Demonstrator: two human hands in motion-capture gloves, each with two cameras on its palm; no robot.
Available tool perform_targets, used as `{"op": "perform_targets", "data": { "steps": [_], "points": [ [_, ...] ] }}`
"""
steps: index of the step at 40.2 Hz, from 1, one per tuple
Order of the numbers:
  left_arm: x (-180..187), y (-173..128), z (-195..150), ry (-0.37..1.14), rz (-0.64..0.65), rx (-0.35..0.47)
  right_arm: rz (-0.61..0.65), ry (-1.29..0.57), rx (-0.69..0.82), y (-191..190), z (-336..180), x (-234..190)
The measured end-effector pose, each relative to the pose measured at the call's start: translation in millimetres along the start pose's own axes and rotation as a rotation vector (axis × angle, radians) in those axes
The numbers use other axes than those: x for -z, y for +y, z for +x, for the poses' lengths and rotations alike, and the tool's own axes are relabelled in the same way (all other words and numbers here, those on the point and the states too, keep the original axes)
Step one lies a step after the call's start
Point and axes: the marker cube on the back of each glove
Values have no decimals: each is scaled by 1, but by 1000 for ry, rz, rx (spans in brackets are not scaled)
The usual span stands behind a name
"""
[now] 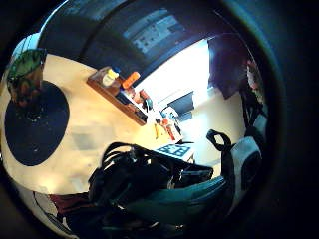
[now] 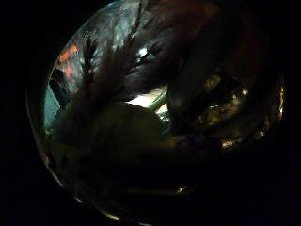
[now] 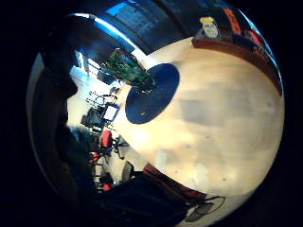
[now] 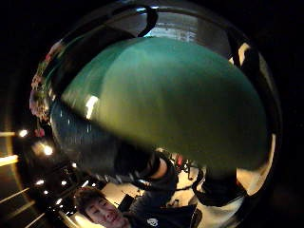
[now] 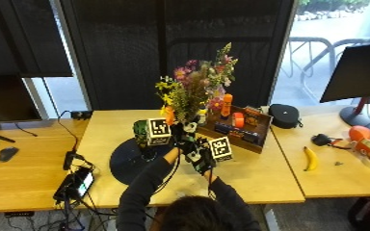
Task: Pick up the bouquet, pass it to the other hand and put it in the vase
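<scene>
The bouquet [image 5: 194, 91] of yellow, pink and purple flowers stands upright above the table, its stems down by both hands. My left hand [image 5: 174, 137] grips the stems; plumes and stems [image 2: 108, 80] fill its thumb side view. My right hand [image 5: 200, 156] sits just below and to the right of the stems, fingers relaxed, with nothing seen in it; the left little finger side view shows it [image 1: 144, 179] close by. The dark green glass vase [image 5: 142, 136] stands on a round dark mat [image 5: 124, 166], just left of my left hand. The vase [image 1: 25, 74] [image 3: 125, 66] has nothing in it.
A wooden tray [image 5: 236, 127] with orange bottles and small items stands behind and right of the hands. On the neighbouring table to the right lie a black case [image 5: 283, 115], a banana [image 5: 310, 158] and a monitor [image 5: 364, 72]. A phone and cables [image 5: 76, 183] sit at the left edge.
</scene>
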Motion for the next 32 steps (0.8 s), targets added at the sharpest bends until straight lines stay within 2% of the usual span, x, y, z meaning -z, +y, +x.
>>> {"op": "perform_targets", "data": {
  "steps": [3, 4, 7, 9, 13, 17, 23, 28, 32],
  "points": [
    [9, -18, -3, -28, 52, -5, -27, -22, 200, -7, -17, 11],
    [13, -26, -6, -43, 77, -10, -27, -9, 206, -8, -18, 15],
    [25, -48, -9, -89, 157, -31, -6, 94, 36, -8, -16, 36],
    [34, -58, -7, -115, 200, -36, 14, 131, -14, -10, -17, 50],
    [52, -71, 3, -153, 259, -15, 37, 98, 68, -19, -18, 69],
    [70, -83, 14, -186, 320, -5, 55, 157, -55, -19, -17, 91],
    [91, -102, 24, -235, 391, -18, 66, 190, -106, -21, -10, 115],
    [103, -117, 29, -261, 428, -22, 49, 129, 22, -26, -20, 125],
    [113, -127, 35, -281, 462, -32, 57, 195, -120, -23, -14, 137]
  ]
}}
